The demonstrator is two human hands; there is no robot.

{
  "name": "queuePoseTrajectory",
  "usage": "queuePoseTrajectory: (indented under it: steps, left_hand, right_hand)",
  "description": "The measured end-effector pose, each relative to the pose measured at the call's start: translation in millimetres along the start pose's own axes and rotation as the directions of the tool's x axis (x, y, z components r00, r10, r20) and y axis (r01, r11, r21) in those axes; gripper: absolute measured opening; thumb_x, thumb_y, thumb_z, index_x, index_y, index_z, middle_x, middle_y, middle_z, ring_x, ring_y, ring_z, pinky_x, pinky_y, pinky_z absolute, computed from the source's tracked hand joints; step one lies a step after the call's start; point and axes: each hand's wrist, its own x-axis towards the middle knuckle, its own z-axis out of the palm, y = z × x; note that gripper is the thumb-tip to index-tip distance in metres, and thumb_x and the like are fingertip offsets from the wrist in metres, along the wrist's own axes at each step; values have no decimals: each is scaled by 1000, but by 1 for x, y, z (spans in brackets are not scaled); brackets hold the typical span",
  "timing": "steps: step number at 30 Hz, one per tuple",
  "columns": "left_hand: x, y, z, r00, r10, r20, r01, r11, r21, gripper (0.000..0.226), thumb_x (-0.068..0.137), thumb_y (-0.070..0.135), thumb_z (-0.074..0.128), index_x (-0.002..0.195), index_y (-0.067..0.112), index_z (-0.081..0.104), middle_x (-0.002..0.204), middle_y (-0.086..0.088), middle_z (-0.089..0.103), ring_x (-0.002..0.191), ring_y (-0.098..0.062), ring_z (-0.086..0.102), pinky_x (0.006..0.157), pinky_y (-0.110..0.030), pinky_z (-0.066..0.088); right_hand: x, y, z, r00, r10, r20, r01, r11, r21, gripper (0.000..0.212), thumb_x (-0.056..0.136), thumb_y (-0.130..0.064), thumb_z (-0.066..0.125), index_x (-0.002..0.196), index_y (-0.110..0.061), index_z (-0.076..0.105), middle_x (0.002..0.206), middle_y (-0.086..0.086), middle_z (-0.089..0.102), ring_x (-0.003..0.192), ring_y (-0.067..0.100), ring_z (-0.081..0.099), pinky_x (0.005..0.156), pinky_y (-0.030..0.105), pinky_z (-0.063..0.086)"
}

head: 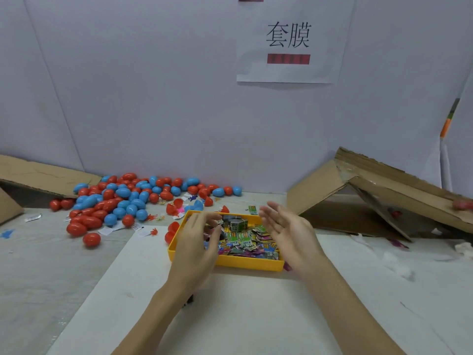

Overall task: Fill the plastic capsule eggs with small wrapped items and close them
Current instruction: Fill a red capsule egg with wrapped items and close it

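- Head view, worktop seen from above: a yellow tray (256, 265) sits near the middle of the worktop, on a white sheet (217, 303) that runs to the near edge.
- Wrapped items (245, 239), small printed packets, fill the tray in a loose heap.
- Left hand (197, 242) hangs over the left side of the tray, fingers bent downward toward the packets; whether it pinches one cannot be told, since the fingertips blur into the heap.
- Right hand (286, 229) is held over the right side of the tray, palm turned inward, fingers spread and straight, holding nothing.
- Eggs (122, 198), red and blue and mostly closed, lie in a pile toward the far left of the worktop, against the back wall (153, 98).
- Several open egg halves (174, 226) lie just beside the tray's left rim and its far left corner.
- Folded cardboard (371, 190) leans at the far right corner; another cardboard piece (38, 175) lies at the far left edge.
- A paper sign (289, 42) hangs on the back wall.
- Step in hand, as judged: picking a packet from the tray, before any egg is taken up.
- Next move, as judged: a fine pinch on a single packet, then a reach to the left for an open half; the halves must meet squarely to snap shut.
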Motion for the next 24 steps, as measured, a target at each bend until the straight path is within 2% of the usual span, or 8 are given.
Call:
queuePoseTrajectory:
  steps: [2,6,9,13,15,18,20,24]
  left_hand:
    - [2,-7,1,998,-48,-39,49,998,37,19,100,12,60,117,19,63,107,7,61,102,-11,57,86,-24,50]
    - [43,-38,-8,917,-362,-165,365,931,-16,20,102,13,52,117,15,65,116,-4,62,111,-24,56,97,-46,51]
    - [85,-73,-18,891,-401,-213,446,859,251,28,101,15,49,124,9,63,128,-17,58,122,-33,49,105,-47,42]
    - [118,-126,-42,928,-370,-39,284,636,718,47,102,21,49,149,22,47,157,-15,35,141,-37,33,114,-51,33]
    - [128,-150,-47,909,-405,98,160,555,816,54,105,27,44,157,32,32,166,-10,21,149,-36,24,119,-54,25]
    - [137,-171,-40,875,-405,264,-3,542,840,63,104,20,42,160,35,18,169,-3,13,153,-31,18,122,-53,19]
    - [141,-178,-34,876,-360,322,-85,542,836,67,100,12,46,160,29,23,168,-2,19,152,-28,23,121,-49,23]
    - [145,-182,-26,936,-250,248,-43,618,785,50,97,3,53,146,12,45,149,-10,46,129,-29,52,102,-40,48]
  right_hand:
    - [-4,16,2,1000,-4,21,7,994,-113,25,108,-9,47,123,3,62,103,22,77,93,26,77,72,27,62]
    - [-6,22,1,999,-24,42,33,975,-221,26,109,-10,45,120,1,66,100,21,77,89,25,77,71,25,61]
    - [-5,24,-2,999,-23,30,29,974,-227,28,109,-8,44,116,3,69,95,19,77,82,20,76,67,23,60]
    - [-3,27,-2,999,-10,38,19,970,-243,28,108,-8,44,112,2,70,90,17,76,77,17,74,64,22,59]
    - [-2,28,-3,999,-8,48,20,966,-258,28,108,-8,45,111,1,71,90,17,76,77,17,74,64,22,59]
    - [1,30,-4,997,-20,78,41,960,-277,28,108,-8,45,110,0,71,89,16,75,76,16,73,64,22,58]
    - [2,32,-5,994,-35,100,63,954,-293,28,108,-8,45,110,0,71,88,14,75,77,15,72,66,22,58]
    - [3,33,-5,993,-37,109,68,950,-306,28,108,-9,45,109,-1,72,87,13,74,77,15,71,67,22,58]
